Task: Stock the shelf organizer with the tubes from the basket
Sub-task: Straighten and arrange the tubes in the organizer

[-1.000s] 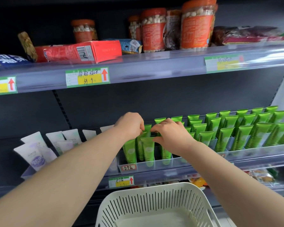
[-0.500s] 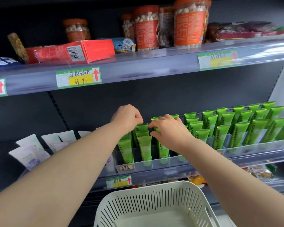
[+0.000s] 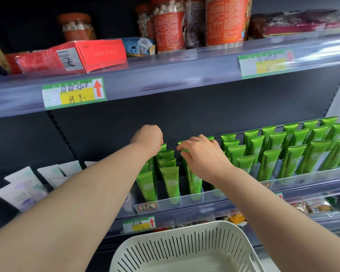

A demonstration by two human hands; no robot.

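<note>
- The organizer (image 3: 185,202) sits at centre, its rows packed with green tubes (image 3: 170,181).
- The basket (image 3: 185,246) is at 6 o'clock; no tubes show inside.
- The right hand (image 3: 202,156) pinches one tube's crimped top; shoving it in could tip its neighbours.
- The left hand (image 3: 147,140), at its 9 o'clock, curls over the tube tops; its grasp is hidden.
</note>
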